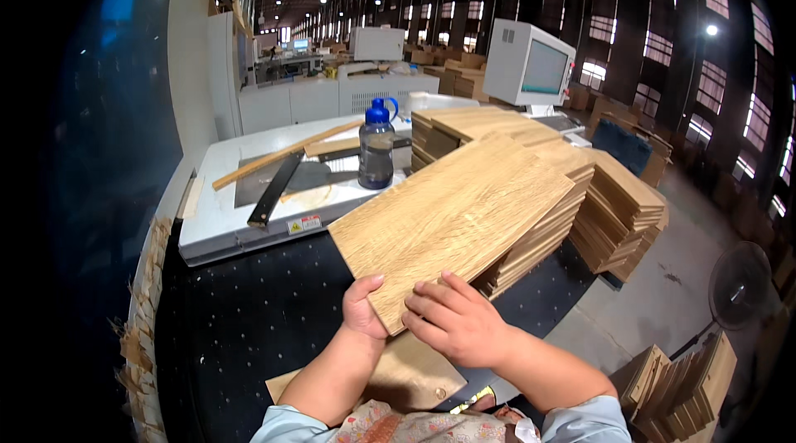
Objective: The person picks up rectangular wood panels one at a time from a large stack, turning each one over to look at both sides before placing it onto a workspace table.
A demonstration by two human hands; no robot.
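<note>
A light oak-coloured wooden board (452,215) is tilted in front of me, its far part over a stack of similar boards (543,236). My left hand (365,310) is closed on the near left corner, thumb along the edge and other fingers hidden beneath. My right hand (460,323) bends over the near right edge, fingertips on the top face; its thumb is hidden. Below both hands, another wooden board (414,372) lies close to my body, partly covered by my forearms.
The stacks stand on a black dotted table (249,318). Beyond it, a white machine bed (240,240) carries a blue-capped water bottle (377,148), a black bar (275,190) and wooden strips. More stacked boards (618,211) stand right, near a monitor (531,61) and a fan (740,285).
</note>
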